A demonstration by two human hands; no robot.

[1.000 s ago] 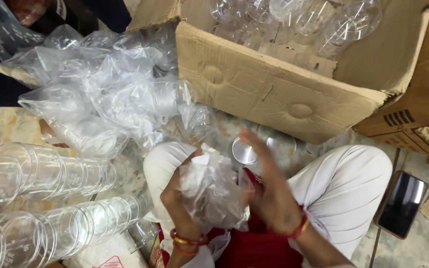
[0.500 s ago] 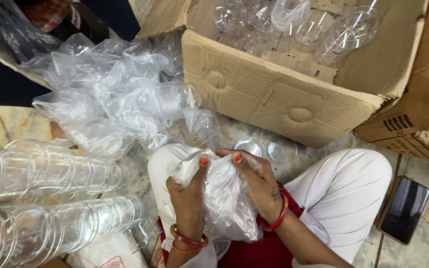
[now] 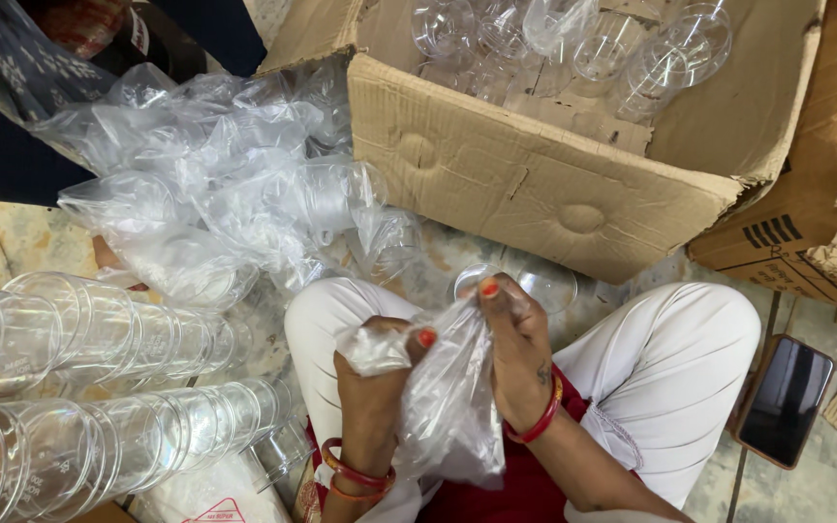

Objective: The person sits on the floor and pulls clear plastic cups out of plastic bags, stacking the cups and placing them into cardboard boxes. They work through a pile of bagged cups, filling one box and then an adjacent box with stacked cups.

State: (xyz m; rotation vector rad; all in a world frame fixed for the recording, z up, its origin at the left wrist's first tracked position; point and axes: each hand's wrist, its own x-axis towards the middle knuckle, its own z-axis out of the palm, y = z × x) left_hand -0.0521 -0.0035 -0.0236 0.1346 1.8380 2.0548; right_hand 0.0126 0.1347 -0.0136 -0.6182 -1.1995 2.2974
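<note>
**Both hands work a thin clear bag over the lap**

The left hand (image 3: pixel 372 373) is closed on a bunched corner of the clear plastic bag (image 3: pixel 448 407), while the right hand (image 3: pixel 515 353) pinches its upper edge between thumb and fingertips; the bag hangs between them. To do this well, she should probably keep the film taut and pinch lightly so it doesn't tear. Nested clear cups (image 3: pixel 99 387) lie left of the hands, and the cardboard box (image 3: pixel 535 184) sits beyond them.

I see an open cardboard box (image 3: pixel 535 184) of clear plastic cups (image 3: pixel 666 53) ahead, a loose pile of clear bags (image 3: pixel 215 184) to its left, stacked clear cups (image 3: pixel 89 387) lying far left, a dark phone (image 3: pixel 785 399) on the floor right.
</note>
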